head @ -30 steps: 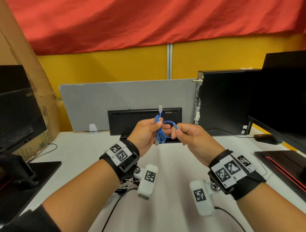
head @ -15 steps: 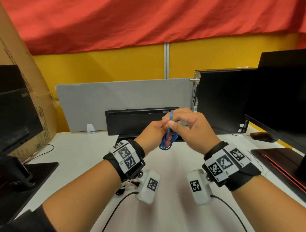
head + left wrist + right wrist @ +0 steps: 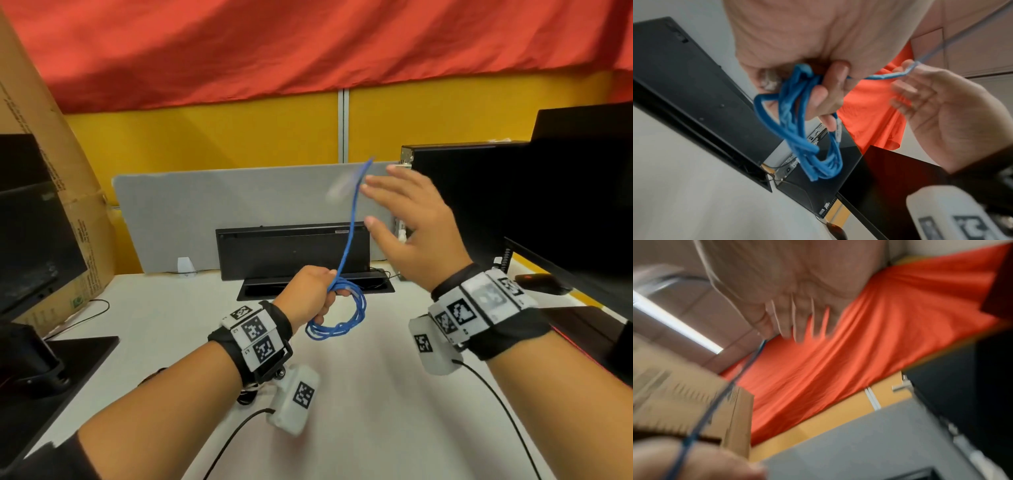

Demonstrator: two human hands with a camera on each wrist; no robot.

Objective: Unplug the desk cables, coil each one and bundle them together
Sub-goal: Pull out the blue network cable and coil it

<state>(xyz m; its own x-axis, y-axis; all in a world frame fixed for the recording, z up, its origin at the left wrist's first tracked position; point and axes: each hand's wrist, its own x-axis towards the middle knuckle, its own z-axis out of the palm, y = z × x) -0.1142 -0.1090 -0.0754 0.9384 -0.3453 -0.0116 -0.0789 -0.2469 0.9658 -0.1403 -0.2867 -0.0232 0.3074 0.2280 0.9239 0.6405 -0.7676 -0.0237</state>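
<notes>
A blue cable (image 3: 337, 322) hangs in several loops from my left hand (image 3: 310, 296), whose fingers curl round the top of the coil above the white desk (image 3: 376, 394). In the left wrist view the coil (image 3: 797, 129) dangles below the left hand's fingers (image 3: 824, 97), with a clear plug beside them. The cable's free end (image 3: 351, 226) runs steeply up to my right hand (image 3: 411, 222), which is raised with straight, spread fingers. There the strand bends across a fingertip (image 3: 907, 69). The right wrist view is blurred; the right hand's fingers (image 3: 797, 318) look straight and the cable (image 3: 748, 368) trails from them.
A black keyboard (image 3: 291, 250) stands on edge against a grey divider (image 3: 205, 212), with a black cable slot (image 3: 315, 286) below it. A PC tower (image 3: 462, 205), monitor (image 3: 582, 188) and mouse (image 3: 541, 282) are on the right. A cardboard box (image 3: 51, 171) and another monitor (image 3: 30, 222) are on the left.
The hands were together at the coil. My right hand has risen up and to the right and opened, and the cable's free end now stretches upward from the coil.
</notes>
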